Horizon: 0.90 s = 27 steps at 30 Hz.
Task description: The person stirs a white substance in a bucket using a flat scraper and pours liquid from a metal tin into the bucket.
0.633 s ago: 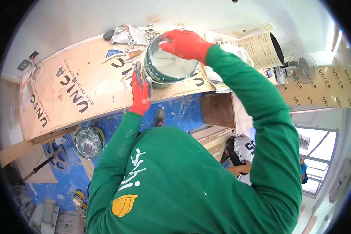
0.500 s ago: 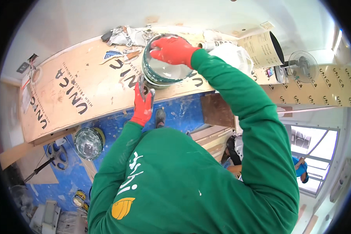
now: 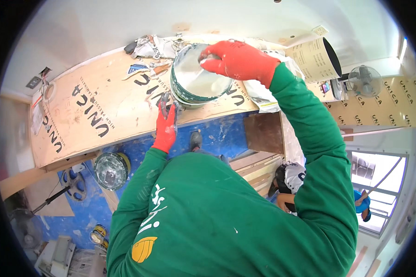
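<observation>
A dark green bucket (image 3: 189, 98) with pale, whitish contents (image 3: 194, 74) stands on the board-covered counter (image 3: 129, 106). Over its right side is my right hand (image 3: 238, 62) in a red glove. The fingers are curled together above the contents; whatever is between them is too small to make out. My left hand (image 3: 165, 127), also red-gloved with grey-smeared fingertips, is upright at the counter's near edge, just left of the bucket. Its fingers are stretched out and the palm shows nothing held.
Crumpled wrapping (image 3: 152, 47) lies behind the bucket. To the right are a cardboard-coloured roll (image 3: 314, 59) and a fan (image 3: 364, 81). A second bucket (image 3: 111, 171) stands on the blue-covered floor. One person (image 3: 291, 177) is low beside wooden planks; another (image 3: 363, 203) is near the window.
My right hand has moved right, from above the bucket's middle to its right side, uncovering more of the contents. My left hand's fingers have come closer together. The view has shifted slightly.
</observation>
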### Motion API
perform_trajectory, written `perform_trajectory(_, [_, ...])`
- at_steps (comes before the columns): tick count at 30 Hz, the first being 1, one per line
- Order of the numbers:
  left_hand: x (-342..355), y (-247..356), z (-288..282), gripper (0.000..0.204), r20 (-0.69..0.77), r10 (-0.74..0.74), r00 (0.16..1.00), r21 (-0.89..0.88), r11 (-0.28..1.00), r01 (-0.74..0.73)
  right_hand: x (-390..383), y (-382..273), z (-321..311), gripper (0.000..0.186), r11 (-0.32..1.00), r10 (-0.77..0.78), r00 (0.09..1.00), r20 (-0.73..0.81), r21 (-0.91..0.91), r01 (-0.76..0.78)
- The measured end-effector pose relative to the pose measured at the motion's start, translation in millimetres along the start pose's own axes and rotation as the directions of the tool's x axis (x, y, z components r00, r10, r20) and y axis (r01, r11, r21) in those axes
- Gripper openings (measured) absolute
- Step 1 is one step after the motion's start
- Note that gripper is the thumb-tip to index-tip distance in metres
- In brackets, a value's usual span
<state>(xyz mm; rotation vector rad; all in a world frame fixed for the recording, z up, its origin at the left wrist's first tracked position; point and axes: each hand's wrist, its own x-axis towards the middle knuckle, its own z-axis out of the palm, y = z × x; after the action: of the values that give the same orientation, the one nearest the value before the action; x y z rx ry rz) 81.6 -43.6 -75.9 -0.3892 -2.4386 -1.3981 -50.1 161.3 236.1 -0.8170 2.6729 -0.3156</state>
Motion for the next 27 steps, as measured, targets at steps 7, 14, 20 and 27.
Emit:
perform_trajectory(7, [46.7,87.6,-5.8,0.043,0.251,-0.588,0.769,-0.863,0.224,0.453,48.3,22.6,50.3,0.046,0.996,-0.091,0.995,-0.05,-0.015,0.091])
perform_trajectory(14, [56.5,112.0,8.2,0.041,0.097,-0.745,0.661,-0.842,0.292,0.453,40.3,10.5,37.8,0.048,0.908,-0.372,0.865,0.337,-0.061,0.415])
perform_trajectory(20, [63.4,123.2,13.1,0.034,-0.095,-0.735,0.672,-0.899,0.353,0.26,39.5,38.7,23.5,0.048,0.88,-0.428,0.819,0.381,-0.033,0.475])
perform_trajectory(27, [89.6,137.5,-37.5,0.029,-0.213,-0.694,0.687,-0.782,0.543,0.306,32.6,44.8,-7.7,0.047,0.886,-0.461,0.867,0.189,0.048,0.461])
